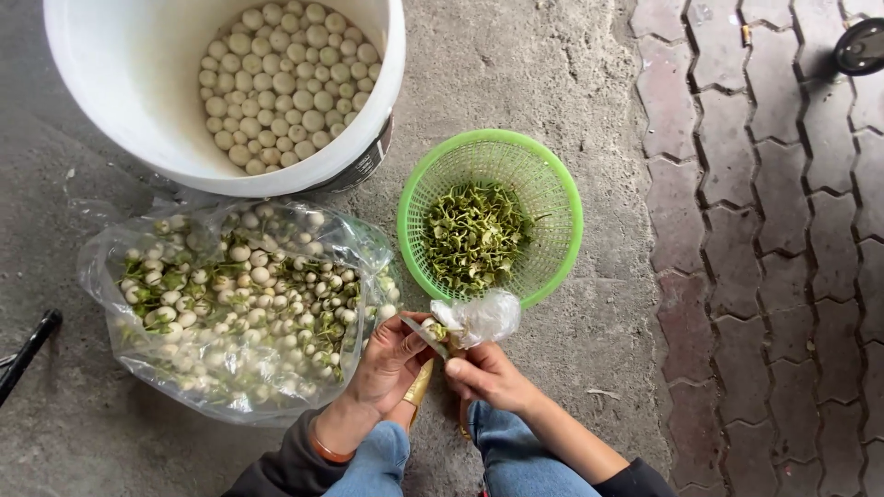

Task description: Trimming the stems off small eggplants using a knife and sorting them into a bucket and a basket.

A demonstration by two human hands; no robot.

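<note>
My left hand (387,364) pinches a small white round eggplant with a green stem (433,329) between its fingertips. My right hand (486,375) grips a small knife (425,339) whose blade lies against that eggplant; a crumpled bit of clear plastic (479,317) sits over the right fingers. Both hands meet just below the green basket (562,198), which holds a heap of cut green stems (472,235). To the left lies a clear plastic bag (101,276) full of stemmed eggplants (244,294).
A big white bucket (129,83) at top left holds several trimmed white eggplants (290,78). The ground is grey concrete, with reddish paving bricks (773,248) on the right. A dark wheel (861,46) shows at top right, a black bar (28,350) at far left.
</note>
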